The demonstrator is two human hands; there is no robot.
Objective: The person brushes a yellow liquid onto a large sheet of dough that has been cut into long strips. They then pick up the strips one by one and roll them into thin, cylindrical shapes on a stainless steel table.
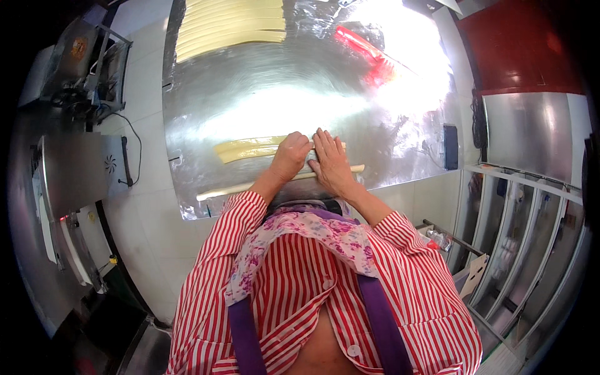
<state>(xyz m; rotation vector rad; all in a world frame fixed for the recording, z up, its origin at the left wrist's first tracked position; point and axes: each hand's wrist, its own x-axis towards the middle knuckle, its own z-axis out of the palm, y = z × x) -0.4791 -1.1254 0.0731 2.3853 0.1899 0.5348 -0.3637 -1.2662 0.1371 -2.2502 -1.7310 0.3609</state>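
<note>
1. Pale dough strip [250,149] lies on the steel worktable [206,112], partly under both hands.
2. Left hand [291,156] and right hand [330,164] press flat, fingers together, on the wooden rolling pin [237,187].
3. Uneven pressure could thin or tear the dough.

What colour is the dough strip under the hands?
Pale yellow dough strip, seen in the head view.

The counter [250,81] is shiny silver. The flat dough strip [247,149] on it is pale yellow, and so are the dough strips [228,25] far back. The rolling stick [225,190] is cream. The brush [365,47] is bright red. The shirt [300,281] has red and white stripes, with purple straps [381,319] and a cloth [325,234] with purple flowers
</note>
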